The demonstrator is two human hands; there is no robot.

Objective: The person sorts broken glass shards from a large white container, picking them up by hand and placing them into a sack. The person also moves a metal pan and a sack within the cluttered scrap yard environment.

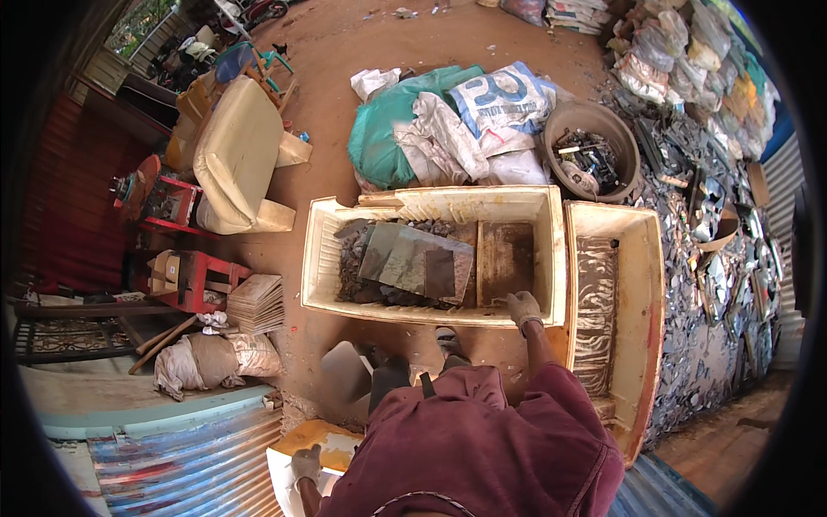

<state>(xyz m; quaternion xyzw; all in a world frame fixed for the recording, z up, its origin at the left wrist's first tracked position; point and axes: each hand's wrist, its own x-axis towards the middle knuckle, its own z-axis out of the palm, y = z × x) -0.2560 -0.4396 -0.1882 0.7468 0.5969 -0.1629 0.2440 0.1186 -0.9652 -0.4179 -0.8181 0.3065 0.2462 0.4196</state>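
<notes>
In the head view, the right hand (523, 308), in a pale work glove, is at the near edge of a long cream bin (517, 201), toward its right end. Fingers look a bit bent, but I can't tell if it's actually gripping the edge or just resting there. The bin sits right in front of the person, with flat dark panels (392, 250) overlapping on top of a bunch of dark shards (349, 263) in the left and middle part.

Left hand (306, 464), also gloved, is way down at the lower left, by a white and brownish-yellow box (332, 438). Can't tell if it's holding on to that or not.

Just right of the bin there's a second cream bin (636, 319), turned lengthwise. Behind are a round tub (552, 153) with dark bits inside, a green sack (372, 133) and a white-and-blue sack (504, 103). Big heap of dark scrap (719, 258) off to the right.
</notes>
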